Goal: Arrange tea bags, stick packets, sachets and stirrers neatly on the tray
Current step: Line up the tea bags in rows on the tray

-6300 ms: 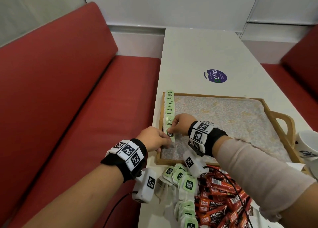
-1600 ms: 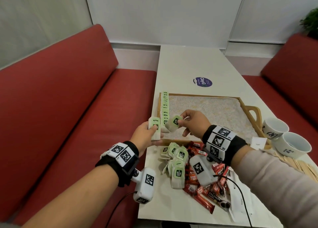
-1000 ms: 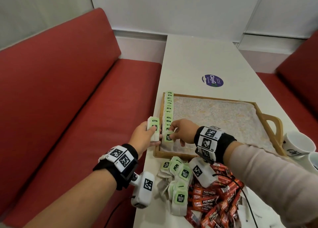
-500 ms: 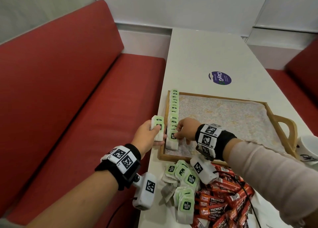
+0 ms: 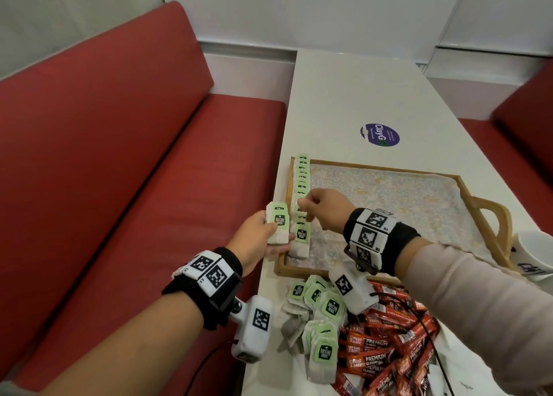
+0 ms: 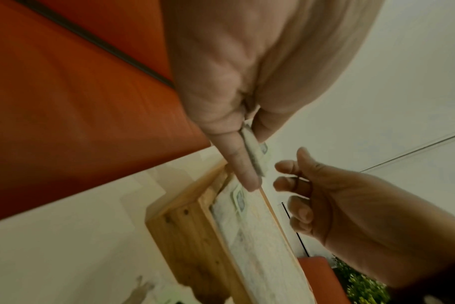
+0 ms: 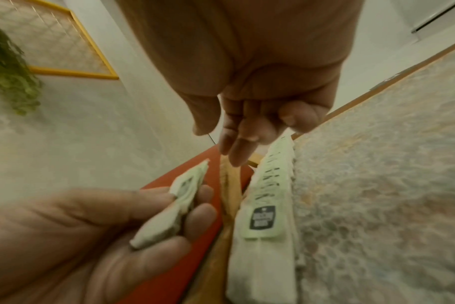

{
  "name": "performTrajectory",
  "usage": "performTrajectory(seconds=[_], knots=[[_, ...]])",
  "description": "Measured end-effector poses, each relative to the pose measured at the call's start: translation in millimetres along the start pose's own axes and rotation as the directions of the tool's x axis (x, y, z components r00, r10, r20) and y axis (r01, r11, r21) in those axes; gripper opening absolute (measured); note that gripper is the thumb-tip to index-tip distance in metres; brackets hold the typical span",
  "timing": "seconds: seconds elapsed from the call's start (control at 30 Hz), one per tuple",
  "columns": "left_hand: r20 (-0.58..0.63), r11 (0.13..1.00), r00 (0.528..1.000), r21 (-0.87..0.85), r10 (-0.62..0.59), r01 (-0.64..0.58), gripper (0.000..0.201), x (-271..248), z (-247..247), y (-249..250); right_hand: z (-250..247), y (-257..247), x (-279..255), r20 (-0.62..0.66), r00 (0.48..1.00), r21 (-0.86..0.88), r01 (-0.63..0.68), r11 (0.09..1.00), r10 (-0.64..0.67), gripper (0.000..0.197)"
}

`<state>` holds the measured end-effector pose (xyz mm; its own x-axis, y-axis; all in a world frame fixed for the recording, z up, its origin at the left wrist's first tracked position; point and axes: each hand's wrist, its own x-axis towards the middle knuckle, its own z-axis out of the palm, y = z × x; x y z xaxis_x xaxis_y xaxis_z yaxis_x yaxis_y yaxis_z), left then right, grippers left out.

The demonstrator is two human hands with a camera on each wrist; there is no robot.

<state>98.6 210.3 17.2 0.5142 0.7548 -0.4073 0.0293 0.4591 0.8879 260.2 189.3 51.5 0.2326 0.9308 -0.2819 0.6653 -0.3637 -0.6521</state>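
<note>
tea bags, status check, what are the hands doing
Left hand grips a small stack of tea bags beside the tray. Right hand empty, over the tea bag row along the tray's left edge. Nothing blocking.

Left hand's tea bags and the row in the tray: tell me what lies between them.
The tray's wooden rim, seen in the right wrist view, lies between the left hand's tea bags and the row.

One tray (image 5: 490,213), one mug (image 5: 535,253), two hands (tea bags uncountable).
</note>
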Motion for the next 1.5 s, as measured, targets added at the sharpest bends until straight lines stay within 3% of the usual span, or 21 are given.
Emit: performTrajectory(seconds=[0.07, 0.27, 0.4, 0.5, 0.63, 1.0, 1.23, 1.5], knots=[[0.014, 0.999, 0.999, 0.035, 0.033, -0.033, 0.026, -3.3, 1.3, 0.1, -0.8, -5.8, -6.2, 0.01, 0.999, 0.083, 0.039, 0.996, -0.04, 0.024], [-0.004, 0.992, 0.994, 0.062, 0.108, -0.108, 0.02, -10.1, 1.0, 0.4, 6.4, -8.1, -13.7, -0.004, 0.996, 0.072, 0.09, 0.993, -0.09, 0.017], [-0.021, 0.993, 0.995, 0.063, 0.101, -0.1, 0.015, -12.1, 0.7, -0.2, 7.3, -5.7, -17.3, -0.016, 0.998, 0.13, 0.065, 0.989, -0.064, 0.019], [-0.1, 0.996, 0.991, 0.036, 0.088, -0.085, 0.018, -11.3, -1.8, 0.8, 3.4, -1.2, -17.7, -0.036, 0.999, 0.121, 0.033, 0.992, -0.029, 0.018], [-0.15, 0.995, 0.984, 0.04, 0.095, -0.09, 0.021, -9.4, -7.7, 1.0, -0.3, 6.7, -18.2, -0.009, 1.0, 0.039, -0.012, 0.999, 0.013, 0.018], [-0.156, 0.997, 0.985, 0.041, 0.078, -0.072, 0.02, -4.0, -8.1, -1.2, 16.4, 9.0, -13.0, 0.259, 0.966, -0.145, 0.02, 0.989, 0.019, 0.02], [-0.156, 0.995, 0.985, 0.066, 0.077, -0.068, 0.019, -4.5, -11.0, -2.7, 21.5, 8.2, -3.9, 0.177, 0.984, -0.268, 0.031, 0.963, 0.018, 0.008], [-0.188, 0.981, 0.975, 0.172, 0.118, -0.085, 0.015, -3.0, -12.2, -2.8, 26.3, 6.8, -3.5, 0.146, 0.989, -0.301, 0.012, 0.954, 0.034, 0.011]])
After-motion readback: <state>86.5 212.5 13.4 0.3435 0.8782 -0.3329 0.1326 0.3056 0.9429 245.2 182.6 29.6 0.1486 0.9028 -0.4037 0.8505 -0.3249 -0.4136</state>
